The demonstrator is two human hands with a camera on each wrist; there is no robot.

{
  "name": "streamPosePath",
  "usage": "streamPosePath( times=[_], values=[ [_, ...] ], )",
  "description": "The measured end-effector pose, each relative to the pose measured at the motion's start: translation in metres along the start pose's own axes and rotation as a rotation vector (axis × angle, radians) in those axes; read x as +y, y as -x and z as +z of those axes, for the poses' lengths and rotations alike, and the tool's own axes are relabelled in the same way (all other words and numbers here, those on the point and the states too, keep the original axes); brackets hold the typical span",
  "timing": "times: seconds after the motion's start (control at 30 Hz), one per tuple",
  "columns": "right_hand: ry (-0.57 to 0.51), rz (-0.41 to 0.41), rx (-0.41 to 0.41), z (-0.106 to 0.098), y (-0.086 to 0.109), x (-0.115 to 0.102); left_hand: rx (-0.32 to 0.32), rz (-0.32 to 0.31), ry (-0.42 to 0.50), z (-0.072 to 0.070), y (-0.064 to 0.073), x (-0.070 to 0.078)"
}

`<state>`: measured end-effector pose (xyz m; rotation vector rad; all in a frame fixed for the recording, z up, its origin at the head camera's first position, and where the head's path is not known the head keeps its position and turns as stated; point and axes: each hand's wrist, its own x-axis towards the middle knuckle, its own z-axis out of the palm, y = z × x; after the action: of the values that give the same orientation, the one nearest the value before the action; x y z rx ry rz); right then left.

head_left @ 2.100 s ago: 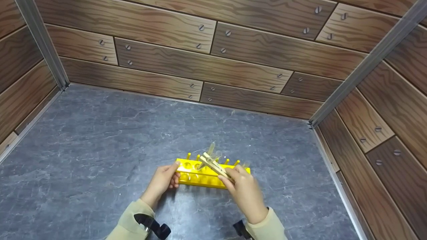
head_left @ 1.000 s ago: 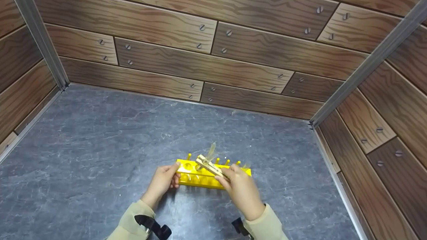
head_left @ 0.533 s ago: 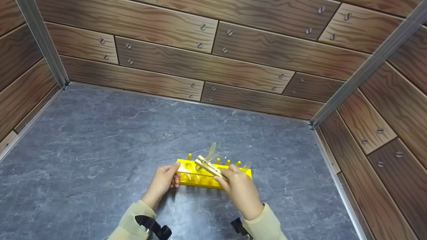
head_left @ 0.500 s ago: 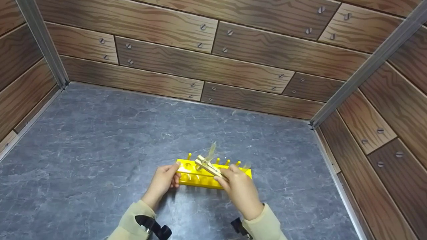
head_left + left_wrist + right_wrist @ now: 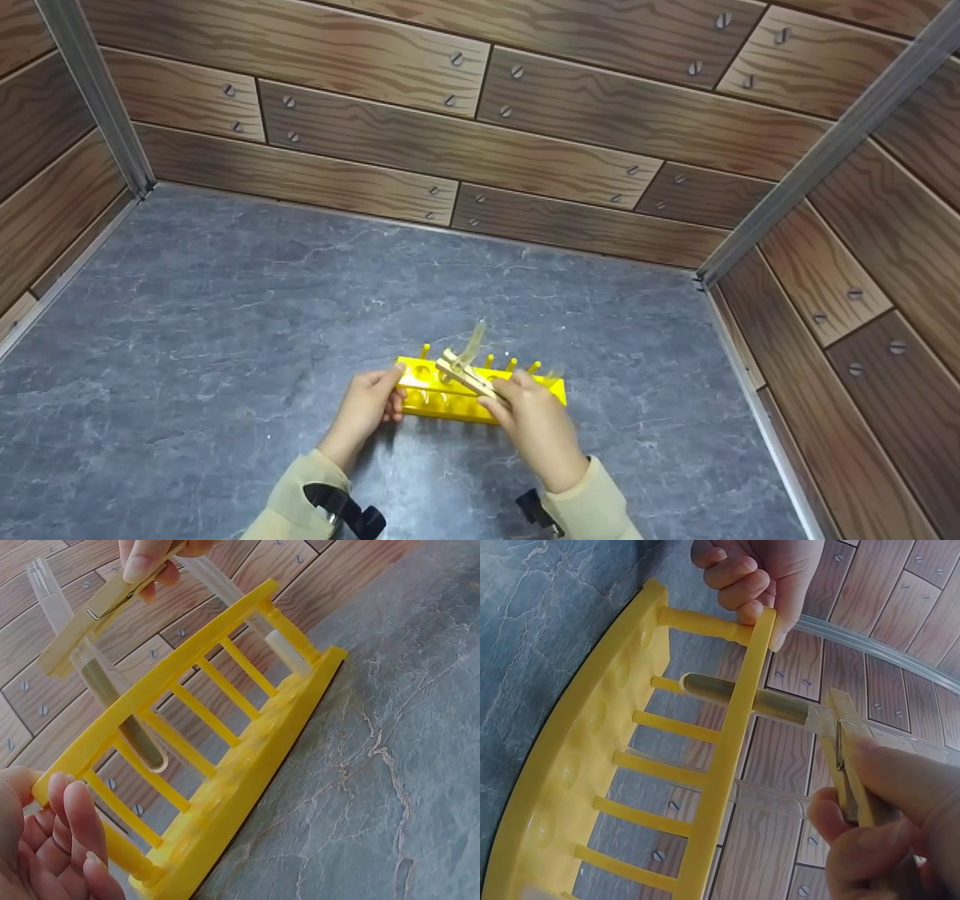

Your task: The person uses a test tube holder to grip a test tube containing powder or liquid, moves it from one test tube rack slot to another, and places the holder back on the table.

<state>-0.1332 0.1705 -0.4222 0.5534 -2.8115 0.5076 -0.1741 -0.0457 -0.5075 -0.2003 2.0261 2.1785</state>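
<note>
My left hand [image 5: 364, 405] grips the left end of a yellow test tube rack [image 5: 721, 772], thumb on the top rail and fingers curled beside the end post. My right hand [image 5: 541, 427] pinches a wooden test tube holder [image 5: 112, 601] by its handle, over the middle of the rack. Clamped in the holder is a clear test tube [image 5: 141, 742] of brownish-yellow liquid. It passes through a hole near the left end of the top rail. Its rounded bottom hangs between the rail and the dimpled base, apart from the base.
Another clear tube [image 5: 769, 799] stands farther along the rack. At the rack's right end is a tube with white contents [image 5: 283, 651]. Short yellow pegs [image 5: 512, 364] rise along the back. A grey marbled tabletop [image 5: 300, 285] is enclosed by wood-patterned walls [image 5: 420, 142].
My right hand has shifted slightly left and lower, carrying the holder and its tube toward the rack's left end. The left hand and rack stay in place.
</note>
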Motion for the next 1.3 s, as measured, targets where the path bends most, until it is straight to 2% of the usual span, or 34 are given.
streamPosePath(
  times=[0.4, 0.5, 0.63, 0.73, 1.3],
  values=[
    [0.023, -0.024, 0.013, 0.002, -0.001, 0.001, -0.005, 0.005, 0.006, 0.0, 0.0, 0.001],
    [0.02, -0.025, 0.006, 0.001, -0.001, 0.001, -0.01, 0.01, 0.005, 0.0, 0.005, 0.009],
    [0.015, -0.033, 0.004, 0.002, -0.002, 0.001, -0.014, 0.01, 0.003, 0.0, 0.005, 0.009],
    [0.018, -0.037, -0.001, 0.002, -0.002, 0.001, -0.006, 0.005, 0.003, 0.0, -0.001, 0.001],
    [0.063, -0.053, -0.014, 0.003, -0.003, 0.0, 0.002, -0.001, -0.008, 0.0, 0.0, -0.001]
  ],
)
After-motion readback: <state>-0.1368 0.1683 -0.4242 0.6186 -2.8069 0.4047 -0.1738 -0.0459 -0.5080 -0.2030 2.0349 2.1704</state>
